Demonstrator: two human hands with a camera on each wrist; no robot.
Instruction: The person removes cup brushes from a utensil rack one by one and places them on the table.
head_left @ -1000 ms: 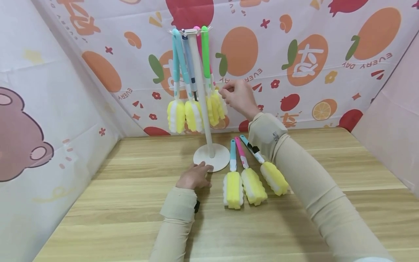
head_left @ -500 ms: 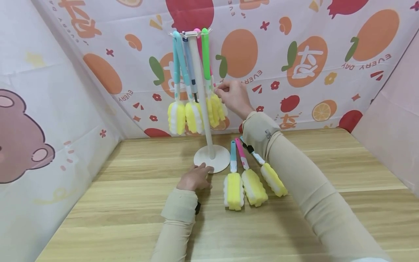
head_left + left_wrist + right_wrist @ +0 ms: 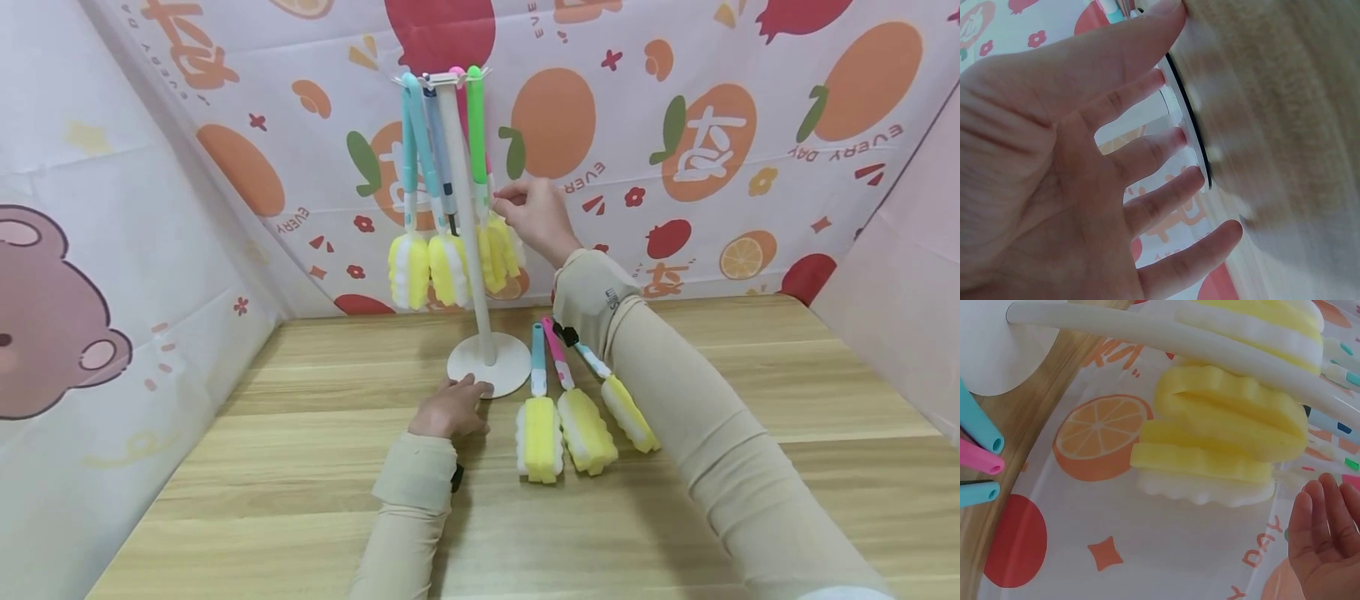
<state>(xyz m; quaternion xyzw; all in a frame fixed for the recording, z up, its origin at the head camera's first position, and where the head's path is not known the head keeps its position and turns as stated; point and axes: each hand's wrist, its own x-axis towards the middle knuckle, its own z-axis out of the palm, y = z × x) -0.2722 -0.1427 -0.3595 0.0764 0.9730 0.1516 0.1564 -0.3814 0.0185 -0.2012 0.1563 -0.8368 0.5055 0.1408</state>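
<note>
Sponge brushes [image 3: 576, 407]: three lie four o'clock from the stand base [image 3: 510, 371]; likely light, squashy, best gripped by the stiff handles [image 3: 538, 354].
Left hand [image 3: 448, 410]: fingers spread, touching the base, seven o'clock.
Right hand [image 3: 536, 218]: one o'clock, nearer the hanging pink brush [image 3: 462, 104] than a second ago; pinching or merely touching, cannot tell.
</note>
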